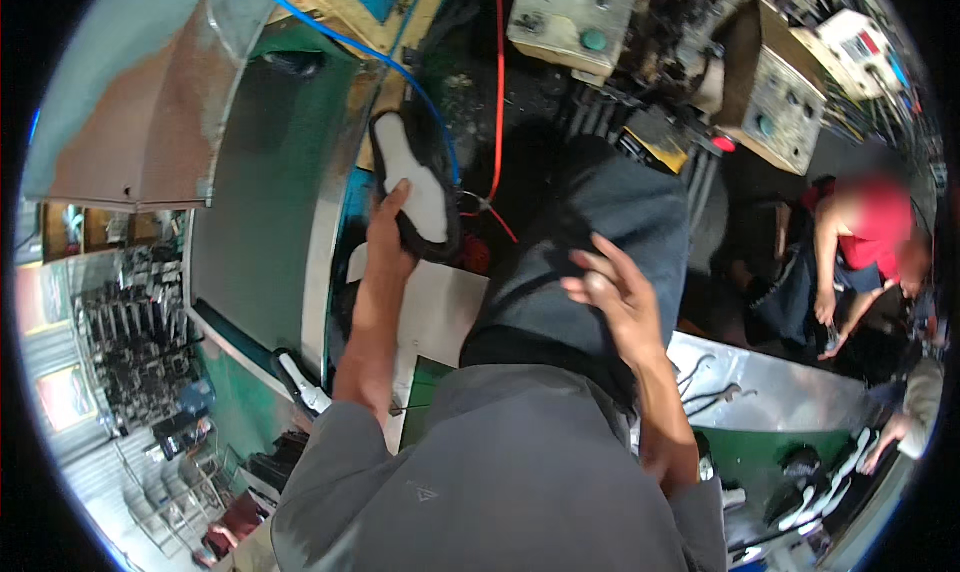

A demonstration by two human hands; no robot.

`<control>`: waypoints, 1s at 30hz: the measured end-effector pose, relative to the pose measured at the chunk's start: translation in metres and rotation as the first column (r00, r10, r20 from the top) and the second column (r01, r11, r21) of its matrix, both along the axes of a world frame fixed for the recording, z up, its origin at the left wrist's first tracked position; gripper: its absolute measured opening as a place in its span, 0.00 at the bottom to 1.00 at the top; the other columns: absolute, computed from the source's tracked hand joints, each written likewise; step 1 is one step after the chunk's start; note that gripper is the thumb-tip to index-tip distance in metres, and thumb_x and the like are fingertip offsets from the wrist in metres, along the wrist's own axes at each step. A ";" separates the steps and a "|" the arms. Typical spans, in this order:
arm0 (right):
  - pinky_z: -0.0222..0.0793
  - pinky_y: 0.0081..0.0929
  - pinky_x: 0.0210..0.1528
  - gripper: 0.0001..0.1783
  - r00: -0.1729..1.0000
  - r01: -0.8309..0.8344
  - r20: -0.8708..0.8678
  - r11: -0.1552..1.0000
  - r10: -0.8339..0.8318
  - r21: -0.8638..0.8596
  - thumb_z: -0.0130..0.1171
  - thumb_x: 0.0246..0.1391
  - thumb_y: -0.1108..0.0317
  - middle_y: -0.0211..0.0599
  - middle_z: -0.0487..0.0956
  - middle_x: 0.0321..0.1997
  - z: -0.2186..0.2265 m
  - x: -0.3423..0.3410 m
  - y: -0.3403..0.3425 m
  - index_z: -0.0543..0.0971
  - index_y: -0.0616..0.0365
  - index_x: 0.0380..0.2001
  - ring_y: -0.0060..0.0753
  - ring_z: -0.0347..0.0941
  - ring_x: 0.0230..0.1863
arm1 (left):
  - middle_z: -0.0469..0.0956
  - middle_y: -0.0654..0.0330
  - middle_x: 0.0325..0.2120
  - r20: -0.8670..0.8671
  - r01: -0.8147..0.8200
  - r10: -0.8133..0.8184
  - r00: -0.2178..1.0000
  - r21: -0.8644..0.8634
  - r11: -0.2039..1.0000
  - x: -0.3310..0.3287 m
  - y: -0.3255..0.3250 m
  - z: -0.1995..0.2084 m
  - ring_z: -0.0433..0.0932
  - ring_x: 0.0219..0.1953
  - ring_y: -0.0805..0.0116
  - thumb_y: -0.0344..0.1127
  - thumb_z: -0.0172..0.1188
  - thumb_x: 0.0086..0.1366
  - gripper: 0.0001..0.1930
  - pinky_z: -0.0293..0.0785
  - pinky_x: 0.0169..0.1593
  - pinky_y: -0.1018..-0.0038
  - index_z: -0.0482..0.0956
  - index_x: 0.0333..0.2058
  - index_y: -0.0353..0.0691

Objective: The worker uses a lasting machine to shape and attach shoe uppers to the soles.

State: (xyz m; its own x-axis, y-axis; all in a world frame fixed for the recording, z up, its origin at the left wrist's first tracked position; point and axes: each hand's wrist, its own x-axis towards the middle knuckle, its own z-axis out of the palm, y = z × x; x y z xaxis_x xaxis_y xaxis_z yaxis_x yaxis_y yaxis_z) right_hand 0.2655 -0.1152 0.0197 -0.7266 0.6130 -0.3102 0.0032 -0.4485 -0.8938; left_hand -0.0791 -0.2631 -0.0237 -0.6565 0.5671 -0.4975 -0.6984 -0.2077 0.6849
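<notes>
Black rubbery shoe (420, 187) gripped, white flat sole up

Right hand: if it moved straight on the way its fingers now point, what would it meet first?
Probably the grey trouser leg: the right hand is open, its fingers pointing up-left over it. Depth is unclear, so contact cannot be judged.

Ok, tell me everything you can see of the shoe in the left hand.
The shoe is black with a flat white sole, rubbery-looking, turned toward the camera. It is held up in the air, lengthwise roughly up and down in the picture, in front of a green belt. The left hand grips its lower end, thumb lying on the white sole. Nothing else touches it. The upper is mostly hidden.
</notes>
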 end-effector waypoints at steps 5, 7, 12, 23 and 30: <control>0.85 0.37 0.59 0.27 0.949 0.245 0.208 0.969 -0.235 -0.022 0.61 0.76 0.67 0.54 0.85 0.61 -0.014 0.056 0.005 0.73 0.67 0.72 0.41 0.87 0.54 | 0.79 0.50 0.64 -0.678 -0.377 0.008 0.735 -0.399 0.836 -0.180 -0.070 -0.077 0.80 0.60 0.54 0.30 0.71 0.67 0.41 0.75 0.67 0.58 0.65 0.76 0.34; 0.85 0.38 0.58 0.26 0.937 0.321 0.182 0.939 -0.297 -0.123 0.61 0.76 0.67 0.54 0.85 0.60 -0.020 0.061 0.002 0.74 0.69 0.70 0.41 0.87 0.53 | 0.80 0.50 0.65 -0.832 -0.418 -0.301 0.466 -0.507 0.754 -0.323 -0.113 -0.037 0.79 0.61 0.56 0.32 0.73 0.65 0.41 0.74 0.66 0.59 0.68 0.75 0.32; 0.82 0.36 0.62 0.29 0.759 0.490 0.394 0.853 -0.519 0.179 0.62 0.76 0.58 0.49 0.86 0.59 0.013 0.113 -0.002 0.75 0.70 0.69 0.39 0.86 0.56 | 0.81 0.42 0.61 -0.410 0.073 -0.294 0.863 -0.474 0.878 -0.314 0.021 -0.064 0.84 0.58 0.50 0.27 0.61 0.74 0.31 0.81 0.62 0.61 0.68 0.73 0.30; 0.78 0.33 0.35 0.20 -0.240 0.940 0.725 0.033 -0.646 0.340 0.63 0.71 0.54 0.35 0.83 0.30 -0.044 0.353 -0.371 0.87 0.64 0.41 0.27 0.80 0.32 | 0.84 0.49 0.55 -0.219 0.875 -0.894 0.391 -0.211 0.435 0.112 0.236 -0.082 0.85 0.56 0.55 0.32 0.64 0.78 0.20 0.80 0.65 0.61 0.79 0.64 0.30; 0.77 0.46 0.62 0.62 -0.168 0.927 0.691 -0.351 -0.703 -0.131 0.75 0.62 0.43 0.50 0.79 0.62 -0.100 0.175 -0.324 0.50 0.57 0.85 0.43 0.80 0.59 | 0.85 0.49 0.54 -0.293 0.961 -0.951 0.100 -0.219 0.169 0.211 0.263 -0.026 0.86 0.54 0.58 0.32 0.60 0.80 0.19 0.82 0.63 0.62 0.78 0.64 0.28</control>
